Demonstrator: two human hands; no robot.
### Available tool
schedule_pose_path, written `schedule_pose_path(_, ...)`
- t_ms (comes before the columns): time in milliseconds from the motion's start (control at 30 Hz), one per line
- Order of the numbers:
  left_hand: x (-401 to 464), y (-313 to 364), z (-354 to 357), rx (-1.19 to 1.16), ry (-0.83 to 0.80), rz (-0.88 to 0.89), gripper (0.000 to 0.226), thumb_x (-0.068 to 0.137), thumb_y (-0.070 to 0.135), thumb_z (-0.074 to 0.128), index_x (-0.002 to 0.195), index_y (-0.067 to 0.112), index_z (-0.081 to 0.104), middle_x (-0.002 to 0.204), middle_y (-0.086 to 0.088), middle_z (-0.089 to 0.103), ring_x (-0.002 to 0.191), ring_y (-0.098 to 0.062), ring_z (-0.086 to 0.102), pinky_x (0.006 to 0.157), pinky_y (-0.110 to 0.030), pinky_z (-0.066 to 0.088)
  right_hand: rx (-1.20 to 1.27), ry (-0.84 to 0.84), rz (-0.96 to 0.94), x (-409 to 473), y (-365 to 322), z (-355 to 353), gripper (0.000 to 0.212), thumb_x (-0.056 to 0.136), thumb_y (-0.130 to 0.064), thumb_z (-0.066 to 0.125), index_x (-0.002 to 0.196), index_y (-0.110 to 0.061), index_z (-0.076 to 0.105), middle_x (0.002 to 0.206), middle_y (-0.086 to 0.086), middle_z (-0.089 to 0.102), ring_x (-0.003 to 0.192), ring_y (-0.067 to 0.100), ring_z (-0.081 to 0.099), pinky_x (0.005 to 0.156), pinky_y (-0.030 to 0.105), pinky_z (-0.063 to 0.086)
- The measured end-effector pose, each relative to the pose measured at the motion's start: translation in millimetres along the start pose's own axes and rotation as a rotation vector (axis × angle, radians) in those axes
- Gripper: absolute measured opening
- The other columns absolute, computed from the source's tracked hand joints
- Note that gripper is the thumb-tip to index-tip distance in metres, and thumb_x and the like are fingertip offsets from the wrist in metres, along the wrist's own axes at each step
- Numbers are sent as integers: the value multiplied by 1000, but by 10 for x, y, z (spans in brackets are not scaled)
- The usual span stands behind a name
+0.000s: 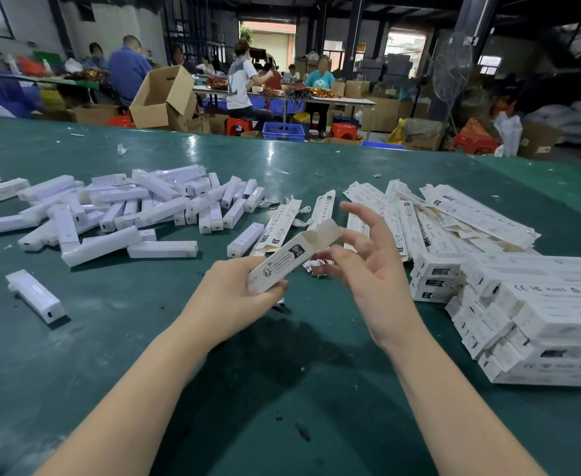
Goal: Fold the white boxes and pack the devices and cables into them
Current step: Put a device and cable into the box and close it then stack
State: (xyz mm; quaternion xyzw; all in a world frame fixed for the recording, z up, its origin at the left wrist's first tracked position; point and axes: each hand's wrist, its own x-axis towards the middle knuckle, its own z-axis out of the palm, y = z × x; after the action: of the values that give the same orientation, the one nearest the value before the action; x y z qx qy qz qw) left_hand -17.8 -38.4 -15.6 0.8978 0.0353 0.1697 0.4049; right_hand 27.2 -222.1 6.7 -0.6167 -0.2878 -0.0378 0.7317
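The left hand (237,290) grips the near end of a white box (289,257), whose long axis runs up and right to its unsealed mouth by the relaxed, empty right hand (368,266). The devices (110,214) lie left on the surface (282,166).

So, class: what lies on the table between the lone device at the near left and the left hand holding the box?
Only bare green table separates the lone device from the left hand, in the head view.

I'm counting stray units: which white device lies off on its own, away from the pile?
The lone white device at near left on the green table, nearer than the device pile and touching nothing else.
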Motion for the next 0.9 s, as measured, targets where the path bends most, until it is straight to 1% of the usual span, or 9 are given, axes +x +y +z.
schedule_pose_path(100,-5,2,11,-46,-49,-8,22,84,36,68,74,18,60,57,7,51,53,-12,43,56,-28,37,-192,0,-123,-32,-17,-1,48,93,1,46,117,-38,60,112,-9,68,97,19,69,81,25,56)
schedule_pose_path(167,-11,4,18,-43,-71,24,24,84,34,68,73,15,56,56,6,48,52,-10,39,55,-27,34,-330,27,-192,-43,-22,8,47,90,4,49,104,-36,67,114,-8,67,98,13,66,79,20,52)
schedule_pose_path(233,-20,6,25,-22,-89,65,21,84,31,67,76,14,58,62,-3,55,53,-8,39,54,-25,34,-430,68,-245,-49,-20,30,43,88,5,56,93,-35,69,116,-4,65,101,9,63,80,23,53)
schedule_pose_path(367,-27,12,28,10,-87,106,17,82,32,66,78,17,58,69,-4,63,52,-7,39,50,-19,33,-373,116,-214,-52,-4,40,33,86,4,64,85,-28,72,113,-4,68,87,13,65,77,26,54)
schedule_pose_path(500,-27,14,43,8,-57,105,14,81,34,66,78,22,60,66,-1,61,50,-6,41,50,-19,35,-197,122,-106,-61,11,66,33,87,6,62,81,-25,71,113,-2,69,92,19,69,82,26,54)
schedule_pose_path(567,-17,1,48,7,-35,73,11,82,36,66,78,27,61,63,5,62,49,-5,43,51,-22,37,-91,81,-72,-55,5,72,28,89,6,60,84,-18,73,113,6,69,99,12,68,84,28,55)
schedule_pose_path(700,5,-13,37,-6,65,48,22,85,34,67,67,41,57,47,18,49,44,-5,39,45,-15,30,6,-78,12,-62,12,124,27,97,-5,53,111,-19,71,120,10,66,107,14,66,85,31,57)
schedule_pose_path(767,4,-18,33,-16,74,61,25,86,32,66,66,44,57,47,18,48,43,-5,38,44,-15,31,-68,-91,-14,-84,28,160,32,99,-4,50,119,-22,67,125,4,64,114,11,62,90,30,56)
schedule_pose_path(900,-11,-30,38,-117,52,90,20,82,35,61,64,32,52,49,13,44,46,-8,33,47,-20,32,-302,-97,-191,-122,14,181,37,95,-11,56,130,-22,60,139,-12,55,126,-9,48,100,18,46)
